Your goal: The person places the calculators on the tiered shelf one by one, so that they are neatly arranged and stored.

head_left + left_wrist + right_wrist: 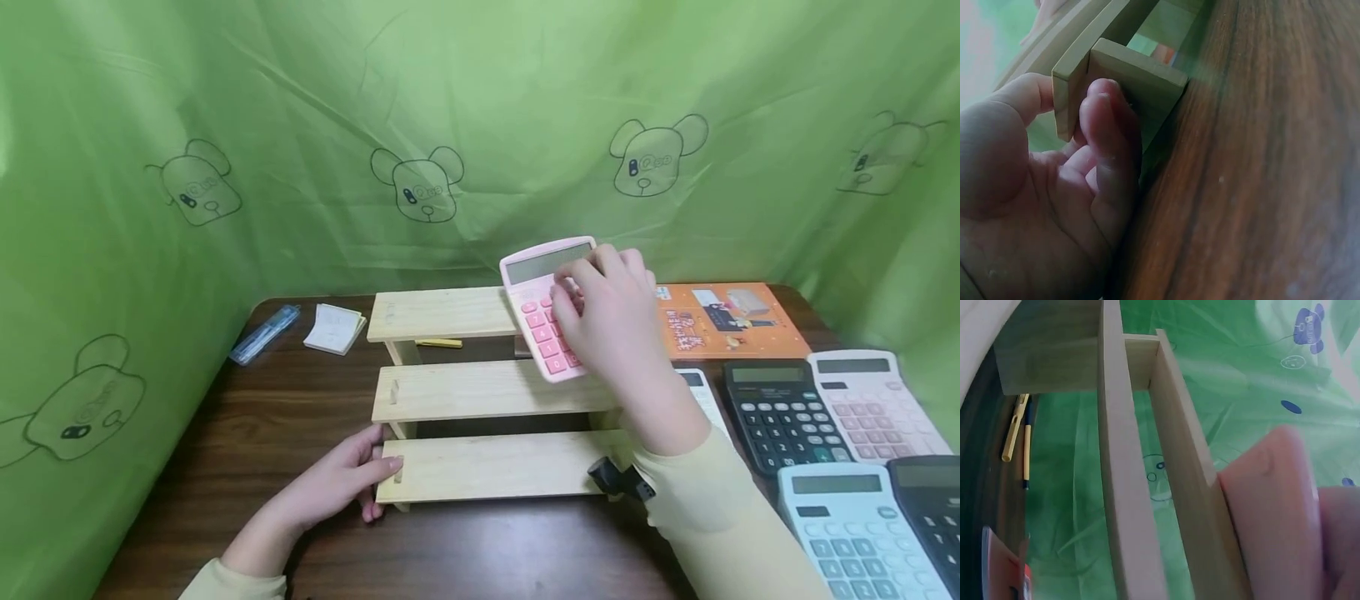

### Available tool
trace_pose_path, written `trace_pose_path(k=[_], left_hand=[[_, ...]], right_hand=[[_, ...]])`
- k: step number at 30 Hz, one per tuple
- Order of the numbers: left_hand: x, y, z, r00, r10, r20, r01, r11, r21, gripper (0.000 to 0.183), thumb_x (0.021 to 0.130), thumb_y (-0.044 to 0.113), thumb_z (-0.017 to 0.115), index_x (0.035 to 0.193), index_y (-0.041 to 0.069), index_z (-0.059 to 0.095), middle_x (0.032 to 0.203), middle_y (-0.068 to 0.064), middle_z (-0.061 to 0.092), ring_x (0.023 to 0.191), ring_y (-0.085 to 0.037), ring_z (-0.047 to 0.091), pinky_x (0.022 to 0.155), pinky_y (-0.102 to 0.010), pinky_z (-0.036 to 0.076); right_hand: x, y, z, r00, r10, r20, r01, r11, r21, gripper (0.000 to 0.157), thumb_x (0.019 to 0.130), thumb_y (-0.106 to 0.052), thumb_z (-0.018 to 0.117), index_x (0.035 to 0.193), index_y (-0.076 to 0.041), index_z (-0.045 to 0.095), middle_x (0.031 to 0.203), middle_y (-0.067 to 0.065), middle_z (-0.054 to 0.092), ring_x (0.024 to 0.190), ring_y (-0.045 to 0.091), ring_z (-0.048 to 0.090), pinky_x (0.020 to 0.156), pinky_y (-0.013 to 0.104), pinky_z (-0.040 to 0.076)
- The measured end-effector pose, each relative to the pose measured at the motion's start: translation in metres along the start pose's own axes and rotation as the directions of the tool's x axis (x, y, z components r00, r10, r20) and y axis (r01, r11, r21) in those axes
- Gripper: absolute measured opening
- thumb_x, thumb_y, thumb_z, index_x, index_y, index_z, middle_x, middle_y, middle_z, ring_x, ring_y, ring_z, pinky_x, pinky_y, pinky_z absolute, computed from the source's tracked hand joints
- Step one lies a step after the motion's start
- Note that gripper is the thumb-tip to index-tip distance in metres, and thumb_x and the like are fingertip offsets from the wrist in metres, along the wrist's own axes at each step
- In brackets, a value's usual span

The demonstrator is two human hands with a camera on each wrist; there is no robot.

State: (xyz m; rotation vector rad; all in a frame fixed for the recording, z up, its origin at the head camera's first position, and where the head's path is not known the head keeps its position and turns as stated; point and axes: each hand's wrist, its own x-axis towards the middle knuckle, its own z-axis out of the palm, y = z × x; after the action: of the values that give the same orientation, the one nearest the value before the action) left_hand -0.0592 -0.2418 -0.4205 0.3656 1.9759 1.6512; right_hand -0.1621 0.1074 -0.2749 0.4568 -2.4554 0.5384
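A three-tier wooden step rack (487, 468) stands on the dark table. My left hand (330, 485) grips the left end of its lowest board, thumb on top; in the left wrist view, the curled fingers (1107, 134) lie below the board's end. Over the upper tiers, at the right part of the rack, my right hand (611, 312) holds a pink calculator (534, 321) tilted, its screen end up. In the right wrist view the calculator (1272, 506) shows edge-on beside the top board. Whether it touches that board, I cannot tell.
Several calculators, including a black one (783, 417), a pale pink one (873, 417) and a blue one (855, 533), lie at the right. An orange booklet (750, 321) lies behind them. Back left are a notepad (333, 329) and a blue packet (264, 335). A green curtain (525, 100) surrounds the table.
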Motion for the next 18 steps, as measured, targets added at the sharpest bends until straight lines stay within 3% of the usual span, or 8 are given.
trace_pose_path(k=[6, 12, 18], left_hand=[[0.002, -0.004, 0.001, 0.999, 0.046, -0.007, -0.046, 0.998, -0.053, 0.056, 0.099, 0.013, 0.055, 0.141, 0.009, 0.018, 0.083, -0.023, 0.066, 0.048, -0.03, 0.062, 0.044, -0.052, 0.053], [0.001, -0.005, -0.003, 0.993, 0.116, -0.001, -0.115, 0.984, -0.136, 0.07, 0.099, 0.005, 0.053, 0.151, 0.023, 0.011, 0.087, -0.027, 0.065, 0.049, -0.028, 0.061, 0.043, -0.049, 0.052], [0.006, -0.007, -0.002, 0.988, 0.157, -0.002, -0.155, 0.974, -0.163, 0.074, 0.098, 0.001, 0.053, 0.155, 0.023, 0.01, 0.086, -0.026, 0.064, 0.051, -0.022, 0.06, 0.041, -0.042, 0.052]], right_hand=[[-0.017, 0.008, -0.023, 0.982, -0.075, 0.175, 0.078, 0.997, -0.012, 0.037, 0.091, -0.036, 0.062, 0.118, -0.011, 0.067, 0.121, 0.01, 0.054, 0.113, 0.033, 0.043, 0.089, 0.051, 0.04], [-0.03, 0.011, -0.036, 0.909, -0.231, 0.347, 0.254, 0.967, -0.024, 0.067, 0.091, -0.055, 0.058, 0.144, -0.015, 0.048, 0.148, 0.018, 0.036, 0.133, 0.038, 0.031, 0.106, 0.056, 0.033], [-0.033, 0.018, -0.04, 0.888, -0.235, 0.395, 0.249, 0.968, 0.015, 0.078, 0.086, -0.064, 0.059, 0.148, -0.02, 0.041, 0.155, 0.014, 0.026, 0.14, 0.035, 0.024, 0.108, 0.057, 0.031]])
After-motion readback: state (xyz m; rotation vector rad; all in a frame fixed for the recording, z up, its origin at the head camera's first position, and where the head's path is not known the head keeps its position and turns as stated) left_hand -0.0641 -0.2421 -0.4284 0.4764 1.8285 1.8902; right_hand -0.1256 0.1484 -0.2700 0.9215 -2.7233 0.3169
